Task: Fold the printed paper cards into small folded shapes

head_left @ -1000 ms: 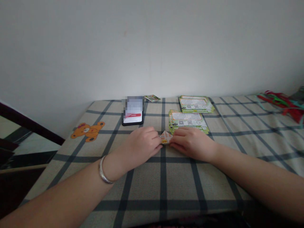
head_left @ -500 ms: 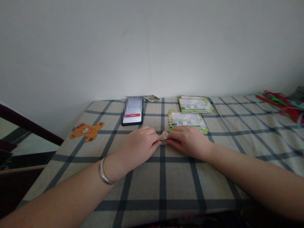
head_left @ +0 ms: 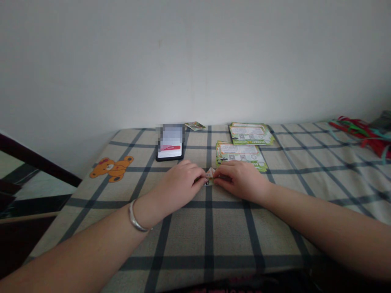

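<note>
Between my two hands is a small piece of folded printed paper (head_left: 209, 175), with a pointed top and white, orange and green print. My left hand (head_left: 183, 179) pinches its left side between thumb and fingers. On the right side, the fingertips of my right hand (head_left: 241, 179) are closed on it in the same way. My fingers cover both sides of the paper. Just behind my right hand lies a fanned stack of green-and-white printed leaflets (head_left: 241, 156), partly hidden by that hand. A silver bangle (head_left: 135, 217) circles my left wrist.
A second leaflet stack (head_left: 249, 133) lies near the wall. To its left are a small folded paper piece (head_left: 195, 125) and a phone (head_left: 170, 146) with its screen lit. A bear figure (head_left: 111, 169) marks the checked cloth (head_left: 183, 244). Red and green straps (head_left: 363, 132) lie far right.
My fingers have shifted slightly on the folded paper, and a little more of its lower part shows between them. The leaflets and phone stay in place.
</note>
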### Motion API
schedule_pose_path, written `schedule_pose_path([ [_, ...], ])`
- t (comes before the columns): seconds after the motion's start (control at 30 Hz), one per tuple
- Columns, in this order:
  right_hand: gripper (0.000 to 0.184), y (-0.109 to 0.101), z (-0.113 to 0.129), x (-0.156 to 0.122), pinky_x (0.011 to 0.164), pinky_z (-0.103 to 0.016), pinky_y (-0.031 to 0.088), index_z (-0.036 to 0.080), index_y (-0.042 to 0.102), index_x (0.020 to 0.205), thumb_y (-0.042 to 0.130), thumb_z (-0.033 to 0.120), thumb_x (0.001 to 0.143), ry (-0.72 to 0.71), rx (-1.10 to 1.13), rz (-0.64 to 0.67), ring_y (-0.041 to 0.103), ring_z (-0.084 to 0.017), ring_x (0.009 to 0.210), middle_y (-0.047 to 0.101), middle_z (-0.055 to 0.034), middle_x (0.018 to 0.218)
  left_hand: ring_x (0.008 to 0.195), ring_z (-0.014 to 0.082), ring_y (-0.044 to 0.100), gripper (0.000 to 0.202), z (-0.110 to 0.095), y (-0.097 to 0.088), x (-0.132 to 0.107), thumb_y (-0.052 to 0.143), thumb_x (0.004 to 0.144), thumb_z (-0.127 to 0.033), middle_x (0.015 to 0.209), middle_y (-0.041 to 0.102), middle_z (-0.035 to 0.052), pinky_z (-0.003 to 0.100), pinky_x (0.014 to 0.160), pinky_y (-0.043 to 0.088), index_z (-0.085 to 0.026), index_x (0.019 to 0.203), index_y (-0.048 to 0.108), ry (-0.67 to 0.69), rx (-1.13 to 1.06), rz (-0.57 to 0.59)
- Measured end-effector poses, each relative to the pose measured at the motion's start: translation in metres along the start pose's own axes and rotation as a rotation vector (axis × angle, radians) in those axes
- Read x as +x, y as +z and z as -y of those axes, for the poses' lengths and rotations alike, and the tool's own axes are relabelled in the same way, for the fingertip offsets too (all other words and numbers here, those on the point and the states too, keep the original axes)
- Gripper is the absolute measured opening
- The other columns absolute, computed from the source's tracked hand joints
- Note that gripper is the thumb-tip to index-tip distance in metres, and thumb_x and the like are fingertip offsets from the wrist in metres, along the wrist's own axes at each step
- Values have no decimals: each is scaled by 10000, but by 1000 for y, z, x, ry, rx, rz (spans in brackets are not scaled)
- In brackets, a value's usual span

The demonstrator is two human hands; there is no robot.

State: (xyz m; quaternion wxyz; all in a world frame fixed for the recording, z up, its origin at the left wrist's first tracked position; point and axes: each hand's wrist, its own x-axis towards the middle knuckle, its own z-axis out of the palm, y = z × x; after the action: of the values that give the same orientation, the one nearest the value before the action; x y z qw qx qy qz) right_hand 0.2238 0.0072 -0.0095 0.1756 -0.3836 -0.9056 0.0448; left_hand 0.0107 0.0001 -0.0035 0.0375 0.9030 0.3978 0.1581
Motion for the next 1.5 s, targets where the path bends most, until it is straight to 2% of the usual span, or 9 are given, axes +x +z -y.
schedule_pose_path([
  [0.13, 152, 1, -2, 0, 618, -259, 369, 224, 664, 902, 549, 322, 887, -3, 10, 9, 573, -144, 743, 626, -9, 825, 835, 197, 560, 123, 1, 2, 0, 557, 894, -228, 828, 646, 44, 337, 743, 468, -155, 856, 649, 23, 0, -17],
  [0.3, 137, 1, -2, 0, 607, -251, 367, 214, 655, 883, 570, 321, 878, 22, 23, 11, 558, -132, 717, 611, -6, 820, 867, 213, 553, 121, 3, 4, 1, 552, 898, -232, 858, 640, 54, 357, 768, 467, -152, 871, 638, 19, -9, 19],
  [0.63, 144, 1, -2, 1, 626, -250, 385, 216, 672, 855, 572, 313, 890, 23, 16, 18, 580, -145, 793, 624, -8, 836, 891, 194, 561, 104, 8, 6, 1, 556, 894, -185, 900, 625, 41, 345, 793, 471, -172, 927, 653, 49, -65, -2],
  [0.9, 127, 0, -1, 1, 628, -255, 390, 219, 662, 850, 587, 319, 877, 69, 28, 30, 581, -149, 789, 626, 0, 839, 905, 207, 560, 104, 5, 5, 4, 563, 893, -183, 930, 623, 52, 358, 796, 478, -160, 959, 640, 50, 10, 53],
  [1.03, 124, 1, -2, 1, 616, -256, 385, 225, 659, 848, 592, 327, 871, 95, 35, 39, 578, -146, 755, 628, 5, 829, 909, 208, 565, 124, 5, 4, 2, 573, 881, -173, 961, 612, 61, 351, 780, 489, -155, 994, 623, 49, 37, 24],
  [1.1, 121, 1, -2, 1, 613, -254, 385, 228, 658, 850, 596, 330, 868, 90, 41, 31, 578, -147, 755, 630, 5, 830, 920, 203, 567, 146, 6, 4, 1, 579, 875, -159, 984, 609, 64, 339, 774, 494, -157, 1015, 618, 93, 34, -10],
  [1.3, 89, 3, -3, 1, 650, -255, 413, 230, 662, 897, 610, 287, 854, 71, 64, 4, 586, -153, 787, 629, -4, 854, 958, 198, 559, 155, 11, 6, 0, 508, 919, -144, 981, 659, 42, 354, 846, 490, -169, 970, 652, 375, 67, -42],
  [1.5, 157, 5, -6, 0, 660, -259, 432, 225, 653, 1003, 585, 258, 865, 38, 64, -24, 588, -152, 793, 622, -20, 887, 946, 191, 576, 171, 11, 5, 0, 518, 908, -126, 988, 680, 31, 339, 824, 502, -175, 971, 670, 382, 74, -33],
])
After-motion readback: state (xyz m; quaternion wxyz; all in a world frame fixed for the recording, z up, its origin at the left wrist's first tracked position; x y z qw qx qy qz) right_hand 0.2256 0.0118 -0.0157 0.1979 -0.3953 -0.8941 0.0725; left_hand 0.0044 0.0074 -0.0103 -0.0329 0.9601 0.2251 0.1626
